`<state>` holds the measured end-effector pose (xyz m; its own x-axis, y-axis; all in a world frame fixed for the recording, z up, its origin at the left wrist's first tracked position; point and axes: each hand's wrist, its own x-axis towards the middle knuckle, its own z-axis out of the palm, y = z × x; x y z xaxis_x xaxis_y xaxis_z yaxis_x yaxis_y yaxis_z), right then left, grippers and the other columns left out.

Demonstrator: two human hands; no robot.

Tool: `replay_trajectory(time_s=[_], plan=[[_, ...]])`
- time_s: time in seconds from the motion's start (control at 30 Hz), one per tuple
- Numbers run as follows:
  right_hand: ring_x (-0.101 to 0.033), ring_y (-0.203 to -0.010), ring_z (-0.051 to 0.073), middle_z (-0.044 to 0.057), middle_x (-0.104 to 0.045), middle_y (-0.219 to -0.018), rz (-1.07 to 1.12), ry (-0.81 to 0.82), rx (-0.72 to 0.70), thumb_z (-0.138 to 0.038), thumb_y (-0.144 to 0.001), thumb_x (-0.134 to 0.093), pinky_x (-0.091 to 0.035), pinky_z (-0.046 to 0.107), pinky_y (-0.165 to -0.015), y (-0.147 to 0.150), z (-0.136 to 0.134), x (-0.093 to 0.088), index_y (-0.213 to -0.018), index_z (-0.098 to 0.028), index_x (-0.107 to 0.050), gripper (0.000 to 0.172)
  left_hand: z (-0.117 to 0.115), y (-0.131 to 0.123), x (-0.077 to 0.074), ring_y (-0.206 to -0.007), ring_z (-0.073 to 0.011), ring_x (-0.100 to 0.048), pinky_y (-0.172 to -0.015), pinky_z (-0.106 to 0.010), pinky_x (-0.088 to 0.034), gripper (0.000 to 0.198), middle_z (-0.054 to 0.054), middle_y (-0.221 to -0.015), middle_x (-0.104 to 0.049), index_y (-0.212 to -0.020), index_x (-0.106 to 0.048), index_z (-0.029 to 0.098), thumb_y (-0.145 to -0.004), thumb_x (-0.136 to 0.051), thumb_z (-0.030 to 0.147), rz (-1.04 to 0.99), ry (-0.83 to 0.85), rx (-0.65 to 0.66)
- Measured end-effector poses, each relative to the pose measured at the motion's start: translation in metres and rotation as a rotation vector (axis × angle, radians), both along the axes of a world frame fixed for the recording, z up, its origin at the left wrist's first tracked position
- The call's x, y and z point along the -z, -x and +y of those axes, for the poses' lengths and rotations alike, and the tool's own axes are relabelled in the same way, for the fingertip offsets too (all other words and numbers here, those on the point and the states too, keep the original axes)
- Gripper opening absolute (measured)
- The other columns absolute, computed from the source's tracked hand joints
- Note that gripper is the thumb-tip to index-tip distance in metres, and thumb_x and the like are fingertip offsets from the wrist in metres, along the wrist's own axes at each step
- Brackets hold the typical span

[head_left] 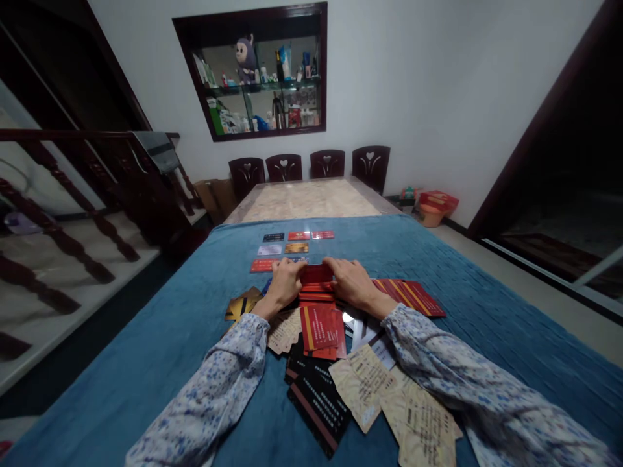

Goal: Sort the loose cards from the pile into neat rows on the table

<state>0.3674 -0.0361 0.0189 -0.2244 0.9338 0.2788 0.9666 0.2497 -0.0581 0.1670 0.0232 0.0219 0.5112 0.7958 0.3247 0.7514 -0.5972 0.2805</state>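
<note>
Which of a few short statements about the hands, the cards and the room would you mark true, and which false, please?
1. The left hand and the right hand hold a red card between them. True.
2. The cloth is yellow. False: the cloth is blue.
3. A fan of red cards lies to the right of the right hand. True.
4. The plush toy sits on the lower shelf. False: it sits on the upper shelf.

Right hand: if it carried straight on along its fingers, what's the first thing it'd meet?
The red card that the right hand grips; past it, probably the left hand opposite, though depth is unclear.
</note>
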Motion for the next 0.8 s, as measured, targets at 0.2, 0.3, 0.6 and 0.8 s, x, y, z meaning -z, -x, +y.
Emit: replay_trajectory(time_s=[0.2,0.3,0.6,0.8], plan=[[-0.062,-0.119,0.029,0.020,-0.066,-0.135,0.007,-0.060,-0.033,-0.017,-0.094,-0.061,-0.038,0.037,-0.091,-0.0021,0.0024,0.0072,-0.143,-0.013,-0.049,0.052,-0.0026,-0.0020,-0.0013,-0.110,-0.0279,-0.058,-0.100,-0.048,-0.039,0.052,-0.011,-0.109,-0.073,-0.125,-0.072,0.023,-0.086,-0.046,0.003,0.004,0.006,-0.014],[-0.061,-0.116,0.029,0.019,-0.068,-0.130,-0.015,-0.091,-0.037,-0.015,-0.091,-0.063,-0.038,0.036,-0.089,-0.0025,0.0021,0.0080,-0.139,-0.013,-0.052,0.049,-0.0031,-0.0023,-0.0005,-0.108,-0.0280,-0.058,-0.099,-0.048,-0.039,0.053,-0.011,-0.107,-0.074,-0.129,-0.070,0.023,-0.087,-0.045,0.003,0.008,-0.015,-0.007],[-0.053,-0.105,0.030,0.018,-0.066,-0.120,-0.021,-0.312,-0.016,-0.015,-0.084,-0.067,-0.036,0.037,-0.081,-0.0069,0.0043,0.0082,-0.120,-0.013,-0.063,0.036,-0.0063,-0.0050,-0.0032,-0.118,-0.0293,-0.057,-0.101,-0.045,-0.040,0.053,-0.015,-0.120,-0.070,-0.140,-0.057,0.015,-0.087,-0.051,0.007,0.002,-0.054,0.005],[-0.049,-0.110,0.031,0.017,-0.066,-0.122,-0.012,-0.326,-0.022,-0.017,-0.085,-0.064,-0.038,0.038,-0.082,-0.0101,0.0012,-0.0004,-0.118,-0.012,-0.065,0.033,-0.0072,-0.0018,-0.0037,-0.128,-0.0328,-0.051,-0.102,-0.048,-0.041,0.061,-0.016,-0.136,-0.063,-0.144,-0.052,0.015,-0.083,-0.056,0.009,0.095,-0.163,0.065]])
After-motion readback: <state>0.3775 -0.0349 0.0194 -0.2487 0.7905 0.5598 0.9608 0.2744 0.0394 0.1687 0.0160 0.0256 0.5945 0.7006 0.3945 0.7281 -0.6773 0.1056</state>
